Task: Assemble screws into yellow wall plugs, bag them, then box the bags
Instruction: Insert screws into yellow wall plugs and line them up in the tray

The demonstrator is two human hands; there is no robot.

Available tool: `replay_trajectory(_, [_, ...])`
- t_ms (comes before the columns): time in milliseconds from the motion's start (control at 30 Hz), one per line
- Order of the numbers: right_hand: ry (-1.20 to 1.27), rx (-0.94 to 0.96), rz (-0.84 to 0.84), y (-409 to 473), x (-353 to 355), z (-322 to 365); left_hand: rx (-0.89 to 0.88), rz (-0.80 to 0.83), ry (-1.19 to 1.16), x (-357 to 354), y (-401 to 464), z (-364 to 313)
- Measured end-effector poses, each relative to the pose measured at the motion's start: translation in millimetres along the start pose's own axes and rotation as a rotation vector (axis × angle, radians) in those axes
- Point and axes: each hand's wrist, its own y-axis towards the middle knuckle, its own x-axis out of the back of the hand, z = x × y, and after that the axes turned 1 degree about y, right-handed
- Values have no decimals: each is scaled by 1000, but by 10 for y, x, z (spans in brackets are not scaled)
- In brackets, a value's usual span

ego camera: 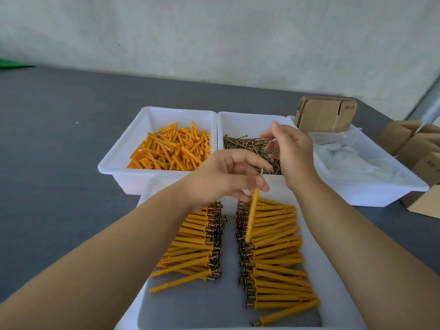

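My left hand (226,175) grips a yellow wall plug (252,217) near its top, above the near white tray (214,306). The plug hangs almost upright, and a screw tip (261,173) sticks out above my fingers. My right hand (289,151) hovers over the tray of loose screws (252,148) and pinches a thin screw between thumb and forefinger. The near tray holds two rows of assembled plugs (278,253) with their screw heads facing the middle gap. Loose yellow plugs (169,148) fill the far left tray.
A white tray of clear plastic bags (357,163) stands at the right, with flat folded cartons (326,115) leaning at its back. Made-up cardboard boxes (416,144) sit at the far right. The table (59,151) is dark grey, and a pale wall runs behind it.
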Motion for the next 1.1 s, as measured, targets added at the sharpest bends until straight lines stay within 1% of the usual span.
replay_trajectory(67, [0,-43,-40,22,31,-35,10,70,77,-102,-13,3])
replay_trajectory(200, [5,-69,-49,40,54,-78,-31,80,373,-310,-12,49])
replay_trajectory(267, [1,-74,-39,42,58,-90,-60,119,532,-381,-18,55])
replay_trajectory(433, [-10,-75,-23,51,76,-113,-96,305,916,-492,-40,46])
replay_trajectory(500, [-20,-71,-12,50,79,-124,-70,359,1033,-509,-34,66])
replay_trajectory(567, [-52,-66,-4,49,82,-133,-34,401,1085,-511,-28,109])
replay_trajectory(633, [-119,-54,-4,52,86,-139,-58,371,1103,-506,-19,135])
replay_trajectory(700, [-286,-4,13,65,89,-164,-122,263,1085,-462,1,136])
replay_trajectory(800, [-652,54,104,86,79,-195,-189,25,1052,-333,45,120])
replay_trajectory(867, [-779,33,184,90,74,-211,-191,-126,1008,-207,61,101])
replay_trajectory(933, [-884,-31,265,90,84,-218,-190,-222,1005,-88,62,79])
replay_trajectory(967, [-924,-64,309,90,89,-218,-188,-228,1005,-55,53,67])
replay_trajectory(1000, [-945,-93,346,87,91,-218,-188,-188,1000,-43,40,54])
replay_trajectory(1033, [-949,-115,368,82,89,-217,-190,-97,1004,-64,23,48])
replay_trajectory(1100, [-948,-124,381,76,81,-215,-173,164,1079,-221,-8,69])
